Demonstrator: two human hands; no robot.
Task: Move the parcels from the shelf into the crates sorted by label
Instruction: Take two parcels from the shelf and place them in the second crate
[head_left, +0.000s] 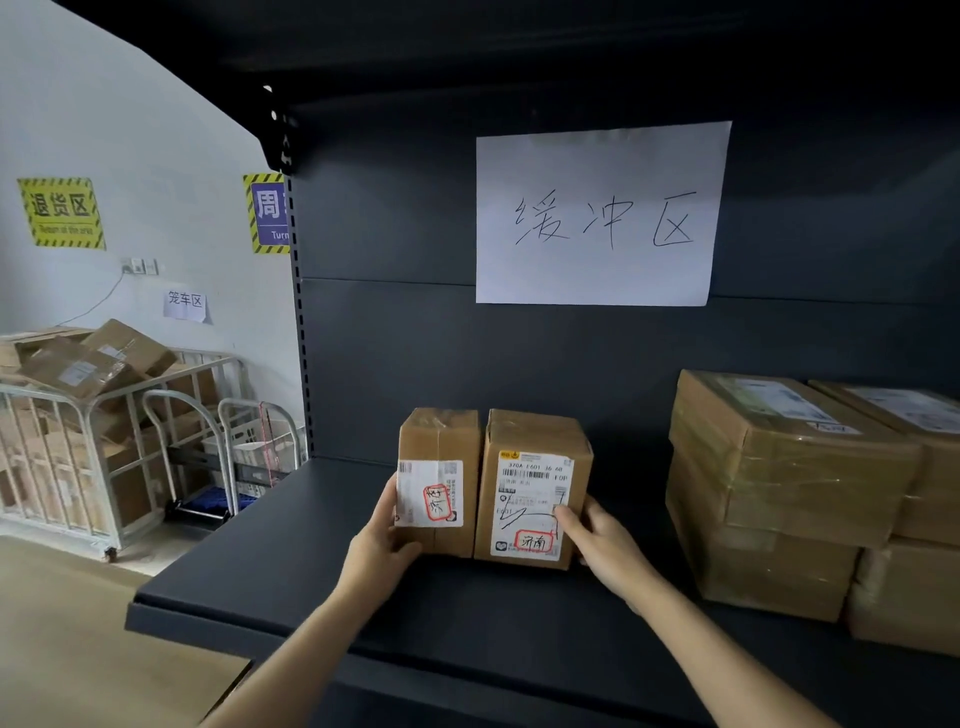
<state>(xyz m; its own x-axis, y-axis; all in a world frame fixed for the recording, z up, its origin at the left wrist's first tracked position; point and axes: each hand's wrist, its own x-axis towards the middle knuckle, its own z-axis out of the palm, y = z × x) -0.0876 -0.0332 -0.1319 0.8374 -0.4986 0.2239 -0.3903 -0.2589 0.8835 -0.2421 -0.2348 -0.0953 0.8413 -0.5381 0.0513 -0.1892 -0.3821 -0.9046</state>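
Now | left hand (382, 540) grips narrow brown parcel (440, 439) | right hand (605, 545) grips wider parcel (536, 434)

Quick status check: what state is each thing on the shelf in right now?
left parcel: upright on shelf, label facing out.
right parcel: upright beside it, label facing out.
left hand: grips left parcel's left side.
right hand: grips right parcel's right side.
stacked boxes: taped shut, untouched at right.
roll cage: piled with boxes.

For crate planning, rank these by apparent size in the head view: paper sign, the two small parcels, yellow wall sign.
1. Paper sign
2. Right parcel
3. Left parcel, somewhat narrower
4. Yellow wall sign; it hangs farther off, so unsure
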